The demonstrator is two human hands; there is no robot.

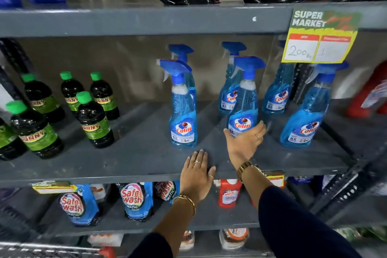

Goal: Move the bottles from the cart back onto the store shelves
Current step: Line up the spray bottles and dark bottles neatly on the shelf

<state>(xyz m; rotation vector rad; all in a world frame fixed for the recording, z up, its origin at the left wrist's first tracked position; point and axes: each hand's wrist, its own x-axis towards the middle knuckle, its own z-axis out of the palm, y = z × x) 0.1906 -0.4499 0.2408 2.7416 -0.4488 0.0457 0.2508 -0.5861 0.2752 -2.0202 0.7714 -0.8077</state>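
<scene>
Several blue Colin spray bottles stand upright on the grey middle shelf. My right hand reaches in and wraps around the base of one spray bottle at the shelf's centre, thumb on its left and fingers on its right. That bottle rests on the shelf. Another spray bottle stands to its left, a third to its right, and more stand behind them. My left hand lies flat on the shelf's front edge, holding nothing.
Dark bottles with green caps fill the shelf's left part. A yellow price tag hangs from the shelf above. A red bottle stands far right. Blue Safewash pouches sit on the lower shelf. A wire cart edge shows bottom left.
</scene>
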